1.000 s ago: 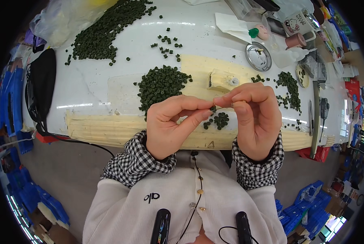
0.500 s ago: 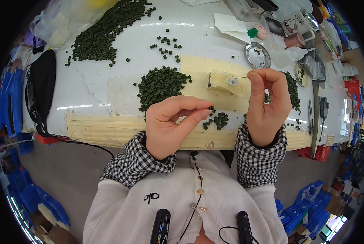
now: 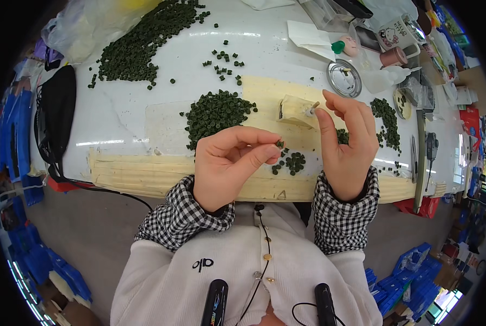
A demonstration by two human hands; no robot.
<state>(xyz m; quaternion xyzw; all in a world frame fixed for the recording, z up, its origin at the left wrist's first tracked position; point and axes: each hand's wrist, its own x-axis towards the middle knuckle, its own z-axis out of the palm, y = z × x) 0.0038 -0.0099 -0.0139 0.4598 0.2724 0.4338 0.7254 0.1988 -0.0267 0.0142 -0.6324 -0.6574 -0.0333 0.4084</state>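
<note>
My left hand (image 3: 226,165) pinches a small dark green spool-shaped piece (image 3: 280,145) between thumb and forefinger. Several like pieces lie loose just below those fingertips in a little cluster (image 3: 295,163). My right hand (image 3: 351,144) has its thumb and forefinger apart, beside a short tan stick (image 3: 315,105). That stick stands tilted in the small white mouth of a tape-wrapped block (image 3: 293,108); the thumb tip is close to it, and whether they touch I cannot tell. A larger heap of green pieces (image 3: 218,117) sits beyond my left hand.
A big pile of green pieces (image 3: 131,54) spreads at the far left, near a clear plastic bag (image 3: 80,35). Another heap (image 3: 385,119) lies right of my right hand. Around it are a round metal lid (image 3: 343,79), a squeeze bottle (image 3: 384,80) and tweezers (image 3: 414,157).
My right hand has let go of the thin stick, which now stands in the block's mouth, and its fingers have parted. My left hand keeps its pinch, almost in place.
</note>
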